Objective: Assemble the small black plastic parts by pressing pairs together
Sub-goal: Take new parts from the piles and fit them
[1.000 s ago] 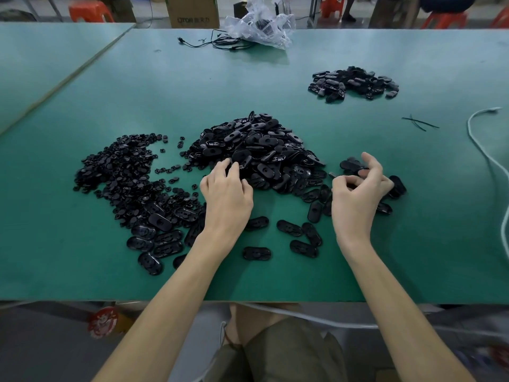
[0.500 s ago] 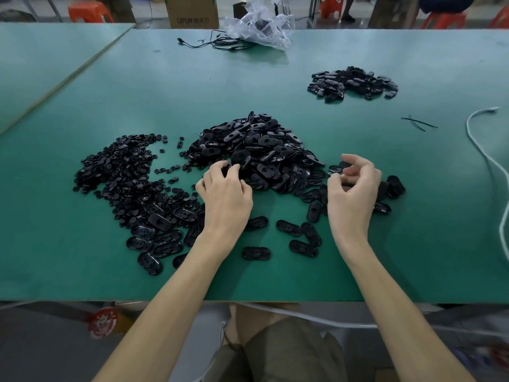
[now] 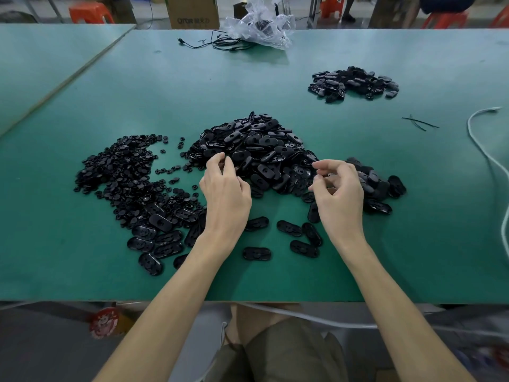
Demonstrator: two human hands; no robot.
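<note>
Hands (image 3: 224, 194) (image 3: 340, 194) hover at pile (image 3: 259, 150) edge, green table (image 3: 82, 257) around

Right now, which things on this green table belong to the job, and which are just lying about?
Job: left hand, right hand, middle heap of oval black parts, left heap of smaller black parts, loose ovals near the edge, far heap of black parts.
Lying about: clear plastic bag, black cable, white cable, black ties, cardboard box.
</note>
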